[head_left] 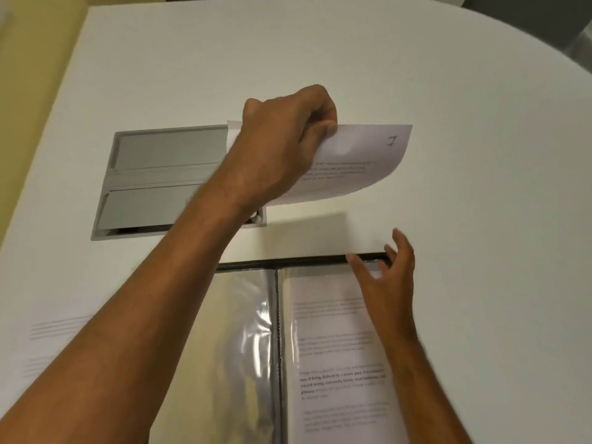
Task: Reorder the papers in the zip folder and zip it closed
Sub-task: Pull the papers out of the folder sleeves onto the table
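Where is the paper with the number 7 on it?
The white sheet marked 7 is held up above the white table in the left hand, beyond the open clear zip folder, beside the grey hatch.

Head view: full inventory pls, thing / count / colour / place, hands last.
table: 1, white, fills the view
cable hatch: 1, grey, set into the table, left of centre
zip folder: 1, clear sleeves with black zip edge, lying open at bottom centre
page in sleeve: 1, white with printed text, right half of the folder
sheet marked 7: 1, white, held in the air above the folder
loose sheet: 1, white, faint print, table's left edge
left hand: 1, pinches the sheet's top edge
right hand: 1, fingers spread at the folder's top right corner
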### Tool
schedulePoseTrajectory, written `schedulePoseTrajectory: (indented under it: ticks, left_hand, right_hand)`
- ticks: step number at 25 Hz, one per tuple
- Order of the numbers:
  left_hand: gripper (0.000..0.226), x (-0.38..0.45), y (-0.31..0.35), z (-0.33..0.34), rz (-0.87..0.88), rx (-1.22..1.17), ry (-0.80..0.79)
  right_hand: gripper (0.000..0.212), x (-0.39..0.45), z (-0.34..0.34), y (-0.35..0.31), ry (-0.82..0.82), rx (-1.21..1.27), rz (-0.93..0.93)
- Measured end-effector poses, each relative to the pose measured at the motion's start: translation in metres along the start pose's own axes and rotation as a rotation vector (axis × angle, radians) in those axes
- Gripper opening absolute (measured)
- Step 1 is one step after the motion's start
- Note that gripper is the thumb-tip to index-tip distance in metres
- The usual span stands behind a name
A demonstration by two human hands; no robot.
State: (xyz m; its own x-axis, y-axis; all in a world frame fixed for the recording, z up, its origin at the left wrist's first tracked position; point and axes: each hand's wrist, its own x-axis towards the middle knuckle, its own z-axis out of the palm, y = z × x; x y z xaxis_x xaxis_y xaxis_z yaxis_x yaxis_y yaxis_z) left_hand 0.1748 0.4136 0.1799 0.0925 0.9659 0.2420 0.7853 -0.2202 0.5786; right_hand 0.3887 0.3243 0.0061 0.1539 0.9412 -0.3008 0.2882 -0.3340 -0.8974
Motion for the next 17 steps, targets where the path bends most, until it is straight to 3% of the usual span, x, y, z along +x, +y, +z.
schedulePoseTrajectory:
  ticks: [2,4,8,12,14,17]
  left_hand:
    - [0.009,-0.018,0.006,-0.012,-0.018,-0.031,-0.093]
    - [0.01,-0.035,0.006,-0.024,-0.062,-0.103,-0.174]
    - [0.013,-0.065,-0.012,-0.046,-0.169,-0.216,-0.179]
    - [0.008,-0.108,-0.055,-0.054,-0.228,-0.071,0.074]
    - [0.03,-0.145,-0.083,-0.055,-0.284,0.064,0.265]
    - [0.058,-0.224,-0.13,-0.046,-0.674,-0.077,0.353]
  right_hand:
    - [0.102,0.0,0.004,-0.014,-0.029,0.017,-0.087]
    - [0.098,-0.007,0.009,-0.026,-0.065,0.006,-0.161]
    - [0.042,-0.042,0.018,-0.043,-0.166,0.049,-0.204]
    - [0.023,-0.083,0.042,-0.04,-0.256,0.167,-0.138]
    - [0.021,-0.101,0.063,-0.032,-0.286,0.183,-0.077]
    - [0.023,-0.124,0.101,-0.017,-0.297,0.217,0.028]
